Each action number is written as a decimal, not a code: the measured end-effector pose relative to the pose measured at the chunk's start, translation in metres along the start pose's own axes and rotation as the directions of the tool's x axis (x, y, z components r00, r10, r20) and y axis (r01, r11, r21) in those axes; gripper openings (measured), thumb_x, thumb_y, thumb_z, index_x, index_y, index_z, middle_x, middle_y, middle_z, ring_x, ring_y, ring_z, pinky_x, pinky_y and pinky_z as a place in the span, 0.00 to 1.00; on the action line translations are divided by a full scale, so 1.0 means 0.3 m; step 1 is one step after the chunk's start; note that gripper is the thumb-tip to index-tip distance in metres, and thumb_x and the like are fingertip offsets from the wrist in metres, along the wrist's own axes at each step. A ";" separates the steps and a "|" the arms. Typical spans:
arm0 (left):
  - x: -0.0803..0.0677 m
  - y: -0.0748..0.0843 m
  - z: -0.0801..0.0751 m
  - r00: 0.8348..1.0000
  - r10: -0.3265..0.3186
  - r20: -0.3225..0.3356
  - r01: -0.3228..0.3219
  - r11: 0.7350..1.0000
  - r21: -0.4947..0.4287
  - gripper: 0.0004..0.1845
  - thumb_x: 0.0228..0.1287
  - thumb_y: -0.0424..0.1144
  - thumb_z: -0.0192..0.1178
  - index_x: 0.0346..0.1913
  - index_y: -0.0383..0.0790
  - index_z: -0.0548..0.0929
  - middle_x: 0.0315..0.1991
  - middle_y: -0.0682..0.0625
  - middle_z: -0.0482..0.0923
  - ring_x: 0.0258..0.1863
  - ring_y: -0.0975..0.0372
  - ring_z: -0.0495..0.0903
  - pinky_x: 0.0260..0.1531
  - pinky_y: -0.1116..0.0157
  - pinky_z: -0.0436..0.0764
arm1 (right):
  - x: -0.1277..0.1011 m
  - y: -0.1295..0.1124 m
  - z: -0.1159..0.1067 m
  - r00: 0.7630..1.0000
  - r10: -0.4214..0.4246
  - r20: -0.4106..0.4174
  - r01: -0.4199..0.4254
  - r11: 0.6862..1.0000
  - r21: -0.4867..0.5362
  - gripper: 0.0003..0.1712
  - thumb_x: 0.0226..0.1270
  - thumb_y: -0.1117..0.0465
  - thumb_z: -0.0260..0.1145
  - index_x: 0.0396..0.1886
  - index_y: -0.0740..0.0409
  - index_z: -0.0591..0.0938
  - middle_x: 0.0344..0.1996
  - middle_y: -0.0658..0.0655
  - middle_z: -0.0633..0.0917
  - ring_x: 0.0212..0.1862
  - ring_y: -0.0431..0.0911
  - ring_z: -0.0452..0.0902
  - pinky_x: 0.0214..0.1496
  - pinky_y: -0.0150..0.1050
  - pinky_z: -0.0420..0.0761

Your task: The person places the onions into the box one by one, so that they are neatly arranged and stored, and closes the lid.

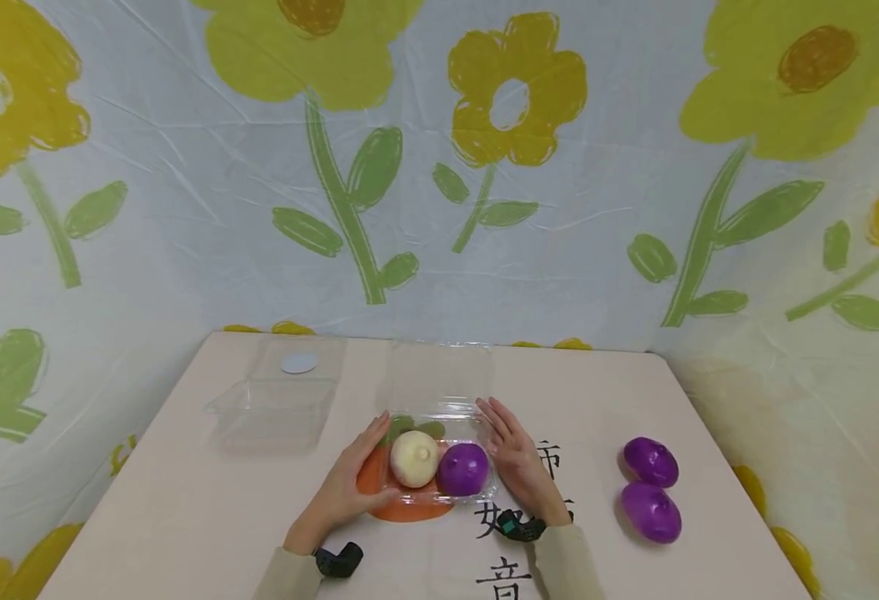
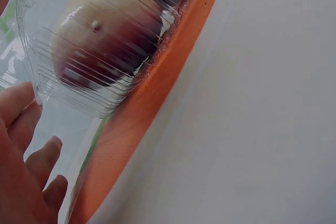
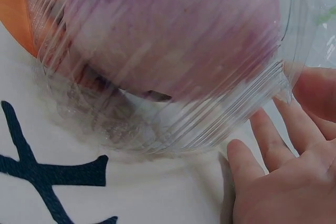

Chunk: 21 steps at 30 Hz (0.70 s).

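Big yellow flowers with green stems cover the cloth wall behind a pale table (image 1: 207, 500). Near the middle of the table sits a clear plastic box (image 1: 439, 417) with its lid standing open at the back. Inside it lie a white onion (image 1: 413, 458) and a purple onion (image 1: 462, 468), side by side and touching.

The head view shows the whole table. Only there can you see a second clear box (image 1: 274, 408) off to the left, with a round grey sticker (image 1: 300, 362) on its lid. Only there can you see two more purple onions (image 1: 651, 487), well apart on the right side. An orange shape (image 1: 405, 504) and black writing (image 1: 517, 521) are printed on the table under and near the box.

The left wrist view looks up close through the ribbed plastic at the white onion, with the orange shape beside it. The right wrist view shows the purple onion very big through the plastic, and some black writing below.

The left hand (image 1: 349, 487) rests flat against the left side of the box, fingers (image 2: 31, 166) straight and loose. The right hand (image 1: 514, 458) lies along the right side, fingers (image 3: 270, 140) straight too. Neither hand is curled around anything.
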<state>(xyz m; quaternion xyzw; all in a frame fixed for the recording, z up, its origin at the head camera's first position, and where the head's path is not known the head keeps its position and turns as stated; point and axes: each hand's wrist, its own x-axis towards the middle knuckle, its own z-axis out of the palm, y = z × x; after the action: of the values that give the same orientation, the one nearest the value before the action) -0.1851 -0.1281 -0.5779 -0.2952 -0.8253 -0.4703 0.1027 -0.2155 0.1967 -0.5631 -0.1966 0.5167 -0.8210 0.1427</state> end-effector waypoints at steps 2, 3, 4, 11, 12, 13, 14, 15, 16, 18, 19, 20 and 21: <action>-0.001 -0.003 0.000 1.000 0.010 -0.003 -0.010 1.000 0.000 0.54 0.51 0.50 0.75 0.77 0.37 0.58 0.78 0.44 0.54 0.76 0.49 0.52 0.73 0.54 0.54 | 0.000 0.001 0.000 1.000 -0.007 0.009 0.007 1.000 -0.008 0.45 0.68 0.83 0.42 0.81 0.53 0.45 0.80 0.57 0.47 0.79 0.52 0.38 0.76 0.41 0.51; -0.001 -0.002 -0.001 1.000 0.013 -0.002 -0.013 1.000 -0.003 0.54 0.51 0.50 0.75 0.77 0.37 0.58 0.78 0.44 0.53 0.77 0.49 0.52 0.73 0.57 0.52 | 0.000 0.001 0.000 1.000 -0.011 0.011 0.012 1.000 -0.011 0.45 0.68 0.83 0.42 0.81 0.53 0.44 0.80 0.57 0.46 0.79 0.53 0.38 0.76 0.41 0.51; -0.001 -0.004 -0.001 1.000 0.018 -0.002 -0.018 1.000 -0.002 0.54 0.51 0.51 0.75 0.77 0.36 0.58 0.78 0.44 0.53 0.76 0.49 0.52 0.73 0.61 0.51 | 0.000 0.001 0.000 1.000 -0.019 0.015 0.019 1.000 -0.015 0.46 0.68 0.83 0.42 0.81 0.54 0.44 0.80 0.58 0.46 0.79 0.54 0.37 0.76 0.41 0.50; -0.002 -0.001 -0.001 1.000 0.004 0.004 -0.004 1.000 -0.008 0.54 0.51 0.51 0.75 0.77 0.37 0.58 0.78 0.45 0.53 0.76 0.51 0.53 0.73 0.62 0.52 | 0.000 -0.003 0.005 0.999 -0.045 0.018 0.046 0.999 -0.027 0.46 0.67 0.84 0.42 0.81 0.52 0.45 0.80 0.60 0.46 0.79 0.56 0.38 0.76 0.42 0.52; -0.002 0.001 -0.002 1.000 -0.004 0.004 0.004 1.000 -0.015 0.54 0.51 0.51 0.75 0.77 0.37 0.58 0.78 0.46 0.53 0.76 0.52 0.53 0.73 0.59 0.53 | -0.001 -0.003 0.006 0.999 -0.050 0.021 0.051 0.998 -0.030 0.47 0.67 0.85 0.42 0.81 0.52 0.44 0.80 0.60 0.46 0.79 0.56 0.38 0.76 0.42 0.51; -0.003 0.002 -0.002 1.000 -0.011 0.006 0.011 1.000 -0.019 0.54 0.51 0.50 0.75 0.77 0.38 0.58 0.78 0.46 0.53 0.76 0.52 0.53 0.72 0.56 0.55 | -0.001 -0.004 0.007 0.998 -0.054 0.021 0.054 0.998 -0.033 0.47 0.67 0.85 0.41 0.81 0.52 0.44 0.80 0.60 0.46 0.79 0.57 0.38 0.76 0.42 0.51; -0.002 0.004 -0.002 1.000 -0.019 0.006 0.019 0.999 -0.026 0.54 0.50 0.50 0.76 0.77 0.38 0.58 0.78 0.47 0.53 0.76 0.52 0.53 0.72 0.53 0.56 | -0.002 -0.004 0.008 0.998 -0.058 0.021 0.059 0.998 -0.038 0.46 0.67 0.85 0.41 0.81 0.53 0.44 0.79 0.61 0.46 0.79 0.57 0.38 0.76 0.42 0.51; -0.003 0.002 0.000 1.000 -0.021 0.004 0.021 0.999 -0.026 0.55 0.50 0.51 0.76 0.77 0.39 0.57 0.78 0.47 0.52 0.76 0.53 0.53 0.72 0.51 0.57 | -0.003 -0.005 0.009 0.998 -0.063 0.020 0.064 0.997 -0.047 0.46 0.67 0.85 0.41 0.81 0.54 0.44 0.79 0.61 0.46 0.79 0.57 0.38 0.76 0.42 0.51; -0.003 0.003 0.001 0.999 -0.032 0.002 0.032 0.999 -0.028 0.56 0.50 0.51 0.76 0.78 0.41 0.56 0.79 0.49 0.52 0.76 0.53 0.53 0.71 0.48 0.58 | -0.004 -0.005 0.010 0.998 -0.067 0.019 0.068 0.996 -0.057 0.45 0.67 0.85 0.41 0.81 0.55 0.45 0.79 0.62 0.46 0.79 0.58 0.38 0.76 0.42 0.51; -0.001 0.024 -0.005 0.998 -0.057 -0.009 0.056 0.997 -0.047 0.57 0.49 0.49 0.77 0.79 0.43 0.54 0.78 0.49 0.52 0.76 0.52 0.54 0.69 0.43 0.59 | -0.006 -0.007 0.014 0.998 -0.059 0.002 0.059 0.996 -0.073 0.44 0.67 0.84 0.41 0.80 0.57 0.46 0.79 0.62 0.47 0.79 0.58 0.39 0.75 0.41 0.52; -0.002 0.025 -0.004 0.997 -0.071 -0.011 0.070 0.996 -0.052 0.58 0.49 0.50 0.77 0.79 0.45 0.53 0.79 0.50 0.52 0.76 0.51 0.55 0.68 0.41 0.60 | -0.008 -0.007 0.016 0.999 -0.052 -0.011 0.051 0.995 -0.080 0.43 0.67 0.84 0.41 0.80 0.58 0.47 0.79 0.62 0.48 0.79 0.57 0.39 0.75 0.40 0.53; -0.002 0.025 -0.002 0.997 -0.082 -0.012 0.081 0.995 -0.057 0.59 0.48 0.50 0.77 0.80 0.48 0.51 0.79 0.51 0.51 0.76 0.51 0.55 0.67 0.40 0.61 | -0.009 -0.008 0.018 0.998 -0.051 -0.021 0.050 0.996 -0.080 0.43 0.66 0.84 0.41 0.80 0.59 0.48 0.79 0.62 0.48 0.79 0.58 0.39 0.75 0.40 0.54; -0.002 0.025 -0.002 0.995 -0.094 -0.013 0.093 0.994 -0.059 0.60 0.48 0.51 0.77 0.80 0.50 0.50 0.79 0.52 0.51 0.76 0.52 0.55 0.67 0.40 0.61 | -0.010 -0.008 0.019 0.998 -0.052 -0.029 0.049 0.996 -0.078 0.43 0.65 0.85 0.41 0.79 0.60 0.48 0.79 0.62 0.49 0.79 0.58 0.40 0.75 0.40 0.54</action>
<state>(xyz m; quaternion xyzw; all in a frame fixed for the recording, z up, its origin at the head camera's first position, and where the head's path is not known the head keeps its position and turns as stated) -0.1801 -0.1258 -0.5725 -0.2552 -0.8233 -0.5009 0.0784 -0.2104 0.1945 -0.5593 -0.2024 0.5452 -0.8065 0.1062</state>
